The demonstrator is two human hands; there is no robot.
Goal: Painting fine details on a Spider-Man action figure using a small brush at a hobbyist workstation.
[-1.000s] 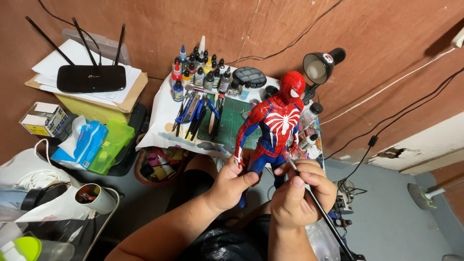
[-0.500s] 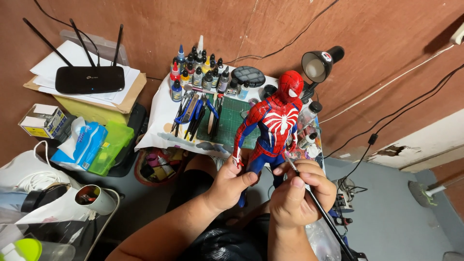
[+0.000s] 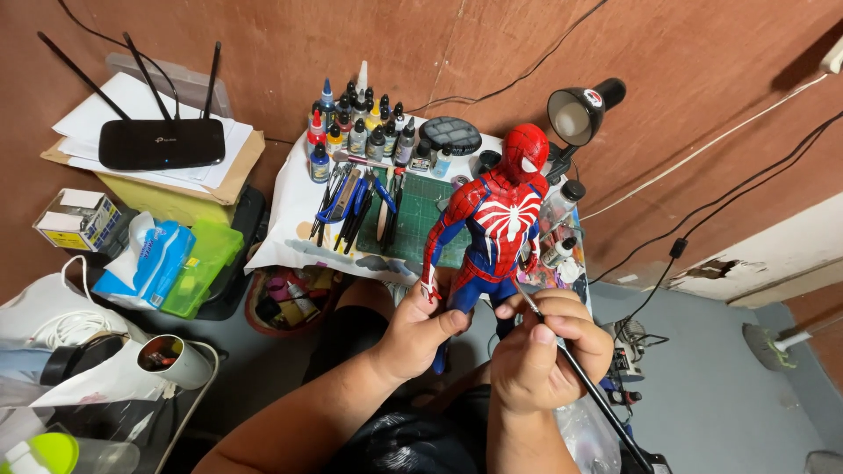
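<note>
While the left hand (image 3: 420, 332) grips the red-and-blue action figure (image 3: 493, 230) around its thigh, the figure stands upright in front of the person, probably so its lower body faces the tool. That hand's fingers are curled tight around the leg, thumb pressed across it. Just beside it, the right hand (image 3: 544, 351) is closed in a pen-like pinch on a thin black-handled brush (image 3: 580, 377), whose fine tip angles up to the figure's hip; the handle trails back past the wrist. Beyond both hands lies the desk (image 3: 290, 211), with a green cutting mat (image 3: 421, 219), a row of small paint bottles (image 3: 360, 132) and a black lamp (image 3: 580, 110) kept within reach. Well off from the left hand sits a black router (image 3: 162, 143) on papers.
</note>
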